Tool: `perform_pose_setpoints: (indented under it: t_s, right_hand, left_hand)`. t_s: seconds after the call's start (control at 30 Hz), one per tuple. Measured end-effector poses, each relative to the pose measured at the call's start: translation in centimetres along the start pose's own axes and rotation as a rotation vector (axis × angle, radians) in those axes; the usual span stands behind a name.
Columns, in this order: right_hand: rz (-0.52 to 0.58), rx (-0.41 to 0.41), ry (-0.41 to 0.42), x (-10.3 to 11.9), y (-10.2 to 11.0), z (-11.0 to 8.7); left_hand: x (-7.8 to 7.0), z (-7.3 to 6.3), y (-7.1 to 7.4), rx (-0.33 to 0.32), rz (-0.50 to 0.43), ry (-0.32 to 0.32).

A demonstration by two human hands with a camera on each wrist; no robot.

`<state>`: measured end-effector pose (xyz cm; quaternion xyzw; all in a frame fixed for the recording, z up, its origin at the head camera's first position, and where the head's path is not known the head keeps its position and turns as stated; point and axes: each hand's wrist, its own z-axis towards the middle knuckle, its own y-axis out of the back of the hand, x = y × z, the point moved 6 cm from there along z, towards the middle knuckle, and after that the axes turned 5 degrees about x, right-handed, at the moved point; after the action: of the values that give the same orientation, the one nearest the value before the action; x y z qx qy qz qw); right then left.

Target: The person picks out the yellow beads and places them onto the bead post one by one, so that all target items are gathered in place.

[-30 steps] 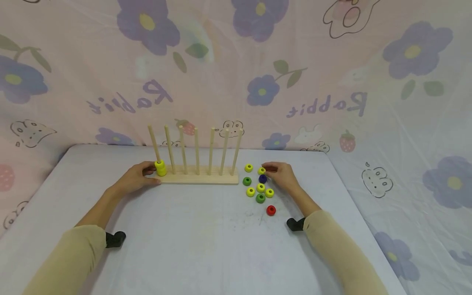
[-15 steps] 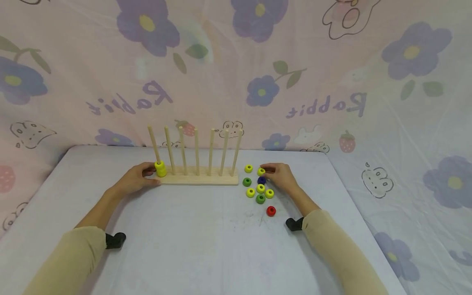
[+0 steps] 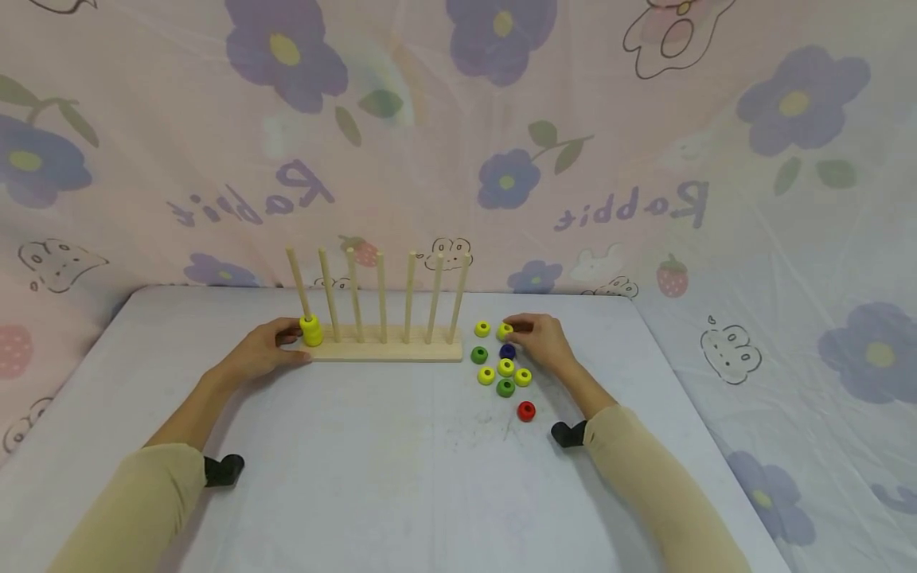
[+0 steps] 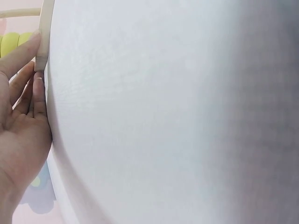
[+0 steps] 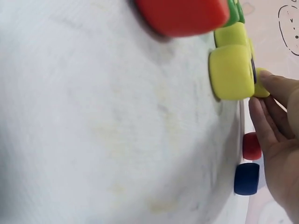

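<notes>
Yellow bead (image 3: 504, 332) pinched in your R grip (image 3: 542, 341), barely nudged vs 1 sec ago, just beside a dark-blue bead (image 3: 507, 352), so it's not on the wooden rack (image 3: 390, 352) yet; your L grip (image 3: 262, 350) still holds the rack's L end, w/ yellow stack (image 3: 311, 331) on the L-most peg (image 3: 299, 284)

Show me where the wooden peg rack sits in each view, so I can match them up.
Head: the wooden peg rack, left of centre, around mid-height.
Left wrist: its base end, at the top left, by the left grip.
Right wrist: not in the picture.
Shared landmark: the white table, seen in all three views.
</notes>
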<state>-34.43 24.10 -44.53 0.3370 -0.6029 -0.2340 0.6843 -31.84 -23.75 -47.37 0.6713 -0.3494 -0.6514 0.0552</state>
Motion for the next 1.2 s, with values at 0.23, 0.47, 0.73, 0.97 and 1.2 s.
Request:
perform_pose_setpoints:
  t_s: [0.23, 0.47, 0.73, 0.97, 1.2]
  right_hand:
    - [0.025, -0.017, -0.018, 0.6, 0.7, -0.2]
    - [0.09, -0.032, 0.026, 1.1, 1.6, 0.1]
    - [0.145, -0.04, 0.01, 1.7, 2.5, 0.5]
    - [0.174, -0.045, 0.06, 2.9, 3.7, 0.7]
    - [0.196, -0.046, 0.085, 4.0, 4.4, 1.0]
  left_hand:
    - [-0.1, -0.2, 0.0, 0.005, 0.012, 0.0]
    - [-0.3, -0.3, 0.1, 0.004, 0.015, 0.005]
    - [0.0, -0.3, -0.1, 0.01, 0.003, 0.025]
    - [-0.1, -0.2, -0.3, 0.007, -0.009, 0.011]
    - [-0.2, 0.1, 0.1, 0.006, 0.006, 0.027]
